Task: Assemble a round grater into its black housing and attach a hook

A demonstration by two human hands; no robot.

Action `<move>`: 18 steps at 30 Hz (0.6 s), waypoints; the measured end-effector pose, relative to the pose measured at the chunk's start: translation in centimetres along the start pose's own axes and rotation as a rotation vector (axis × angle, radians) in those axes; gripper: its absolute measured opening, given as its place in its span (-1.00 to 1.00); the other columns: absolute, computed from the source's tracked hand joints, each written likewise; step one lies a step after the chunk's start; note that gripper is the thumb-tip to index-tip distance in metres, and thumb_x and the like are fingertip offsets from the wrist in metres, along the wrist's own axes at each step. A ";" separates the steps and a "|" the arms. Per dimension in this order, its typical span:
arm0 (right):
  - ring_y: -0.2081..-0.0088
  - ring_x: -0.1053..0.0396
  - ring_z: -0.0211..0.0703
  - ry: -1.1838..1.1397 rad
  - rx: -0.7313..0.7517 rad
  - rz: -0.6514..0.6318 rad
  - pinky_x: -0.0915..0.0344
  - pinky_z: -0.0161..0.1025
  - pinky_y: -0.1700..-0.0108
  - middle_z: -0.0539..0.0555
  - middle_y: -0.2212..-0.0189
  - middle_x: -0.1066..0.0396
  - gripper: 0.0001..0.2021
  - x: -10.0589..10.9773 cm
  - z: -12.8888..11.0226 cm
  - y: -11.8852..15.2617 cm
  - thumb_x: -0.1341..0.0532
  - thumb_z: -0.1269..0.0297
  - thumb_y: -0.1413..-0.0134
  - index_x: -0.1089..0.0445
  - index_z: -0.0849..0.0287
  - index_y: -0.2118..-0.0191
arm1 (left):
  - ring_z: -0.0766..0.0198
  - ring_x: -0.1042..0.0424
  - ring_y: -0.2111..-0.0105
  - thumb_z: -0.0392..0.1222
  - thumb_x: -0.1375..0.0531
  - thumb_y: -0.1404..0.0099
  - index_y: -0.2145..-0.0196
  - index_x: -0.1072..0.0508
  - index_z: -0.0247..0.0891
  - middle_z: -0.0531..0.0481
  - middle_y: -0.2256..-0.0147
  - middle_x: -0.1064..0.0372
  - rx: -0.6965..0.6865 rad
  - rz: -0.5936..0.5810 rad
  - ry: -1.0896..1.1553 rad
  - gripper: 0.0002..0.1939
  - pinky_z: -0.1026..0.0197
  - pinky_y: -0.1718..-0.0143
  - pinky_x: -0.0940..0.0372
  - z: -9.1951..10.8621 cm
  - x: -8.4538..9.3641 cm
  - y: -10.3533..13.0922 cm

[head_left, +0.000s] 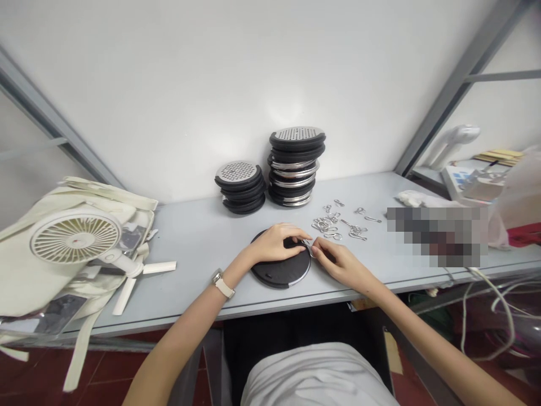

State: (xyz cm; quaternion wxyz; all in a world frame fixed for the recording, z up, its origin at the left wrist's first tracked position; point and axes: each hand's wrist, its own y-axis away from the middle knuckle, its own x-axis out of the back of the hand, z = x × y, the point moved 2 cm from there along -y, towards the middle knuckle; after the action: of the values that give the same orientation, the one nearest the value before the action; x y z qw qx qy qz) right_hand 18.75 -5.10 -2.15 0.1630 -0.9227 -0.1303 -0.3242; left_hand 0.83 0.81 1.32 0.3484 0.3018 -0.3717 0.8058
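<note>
A round black disc point(282, 272) with a shiny metal rim lies flat near the table's front edge. My left hand point(276, 241) rests over its upper part and grips it, thumb and fingertips reaching the right rim. Beside that rim, my right hand point(336, 259) is closed in a pinch on a small wire snap hook point(311, 251), partly covered by the fingers. How the hook meets the disc is hidden. Several loose metal snap hooks point(325, 224) are scattered on the table just beyond my right hand.
Behind the disc stand a short stack of black discs with perforated tops point(239, 172) and a taller stack point(296, 169). A white fan point(76, 237) lies on cream bags point(25, 265) at the left. Clutter, a plastic bag point(522, 192) and cables point(502, 304) occupy the right.
</note>
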 end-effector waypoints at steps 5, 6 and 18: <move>0.52 -0.04 -0.27 -0.002 0.000 -0.004 -0.03 -0.30 0.44 -0.11 0.57 -0.03 -0.73 0.0 0.0 0.1 0.04 0.16 -0.31 -0.07 0.11 0.44 | 0.34 -0.41 0.32 -0.28 -0.23 -0.20 0.11 -0.49 -0.24 0.01 0.24 -0.49 0.017 0.002 0.026 -0.73 0.26 0.11 -0.27 -0.1 0.0 0.1; 0.52 -0.04 -0.27 -0.003 -0.002 -0.005 -0.03 -0.30 0.44 -0.11 0.57 -0.03 -0.73 0.0 0.0 0.1 0.04 0.16 -0.31 -0.07 0.11 0.44 | 0.34 -0.41 0.32 -0.28 -0.23 -0.19 0.11 -0.49 -0.24 0.01 0.24 -0.48 0.021 0.003 0.029 -0.72 0.26 0.12 -0.27 -0.1 0.0 0.1; 0.51 -0.07 -0.26 0.012 0.000 -0.013 -0.06 -0.30 0.43 -0.10 0.57 -0.06 -0.73 0.1 -0.2 0.1 0.05 0.15 -0.31 -0.09 0.11 0.43 | 0.34 -0.41 0.32 -0.28 -0.23 -0.19 0.10 -0.49 -0.23 0.00 0.24 -0.48 0.046 -0.003 0.048 -0.71 0.25 0.12 -0.27 -0.2 0.0 0.1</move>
State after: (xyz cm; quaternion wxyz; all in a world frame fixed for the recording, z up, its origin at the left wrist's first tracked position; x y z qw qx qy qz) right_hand 18.76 -5.27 -1.99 0.1619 -0.9197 -0.1354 -0.3310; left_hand 0.73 0.92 1.18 0.3515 0.2911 -0.3441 0.8205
